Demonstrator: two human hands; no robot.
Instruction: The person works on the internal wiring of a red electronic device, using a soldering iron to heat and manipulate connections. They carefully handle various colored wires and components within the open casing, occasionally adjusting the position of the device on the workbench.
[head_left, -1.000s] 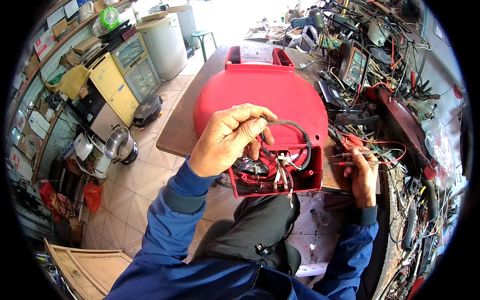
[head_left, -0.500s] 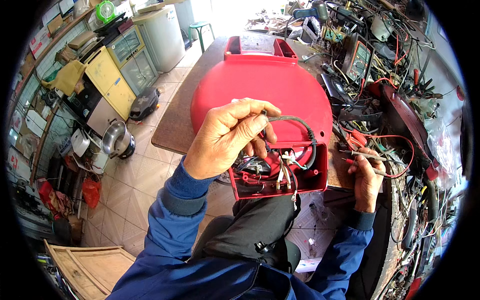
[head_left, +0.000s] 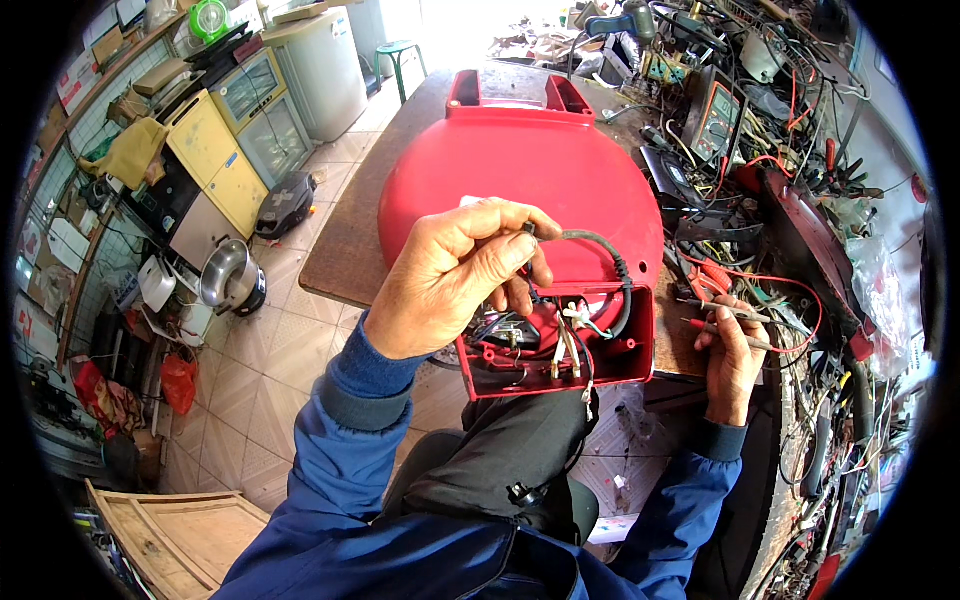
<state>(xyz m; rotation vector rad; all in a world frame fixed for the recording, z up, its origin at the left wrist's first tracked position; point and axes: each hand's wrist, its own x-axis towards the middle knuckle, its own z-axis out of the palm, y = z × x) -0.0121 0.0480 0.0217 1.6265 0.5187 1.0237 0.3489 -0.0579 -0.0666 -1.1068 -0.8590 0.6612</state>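
Observation:
A round red plastic appliance housing (head_left: 500, 165) lies on the wooden table (head_left: 345, 265), its open wiring compartment (head_left: 628, 360) facing me at the near edge, with white terminals and loose wires inside. My left hand (head_left: 460, 270) pinches a black cable (head_left: 597, 243) that arches above the compartment; its tip is partly hidden by my fingers. At the table's right side, my right hand (head_left: 735, 355) holds two test probes (head_left: 755, 340), one red and one black, with their tips pointing left toward the housing.
The bench's right side is heaped with cables, tools and a multimeter (head_left: 715, 125). At left stand cabinets (head_left: 225, 160), a fridge (head_left: 320, 85) and a steel pot (head_left: 230, 275) on the tiled floor. A green stool (head_left: 398, 50) is behind; a wooden board (head_left: 170, 530) is at lower left.
The view has shifted slightly, with the housing a little higher and wider in it. My two hands keep the same grips on the cable and probes, with little movement.

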